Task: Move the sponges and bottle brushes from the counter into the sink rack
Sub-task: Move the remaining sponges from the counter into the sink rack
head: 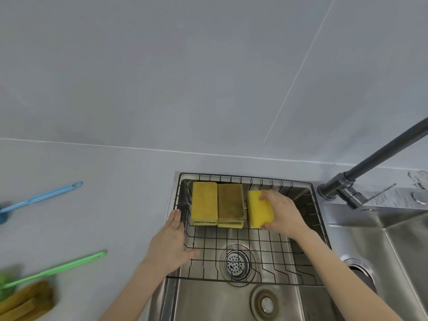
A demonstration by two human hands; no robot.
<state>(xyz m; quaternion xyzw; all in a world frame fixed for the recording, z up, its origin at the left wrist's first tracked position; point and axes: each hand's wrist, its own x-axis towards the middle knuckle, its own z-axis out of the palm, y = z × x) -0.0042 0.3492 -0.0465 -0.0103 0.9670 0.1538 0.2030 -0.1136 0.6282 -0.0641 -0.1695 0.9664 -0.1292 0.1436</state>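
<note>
Right hand grips a bright yellow sponge inside the sink rack, just beside 2 sponge stacks. Left hand lies flat and open on the rack's left edge. 2 bottle brushes lie on the counter, well left of the rack.

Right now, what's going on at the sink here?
A person is loading a wire rack set in the sink. The right hand grips a bright yellow sponge beside two sponge stacks already in it. The left hand rests flat on the rack's left edge. A blue brush, a green brush and more sponges remain on the counter.
</note>
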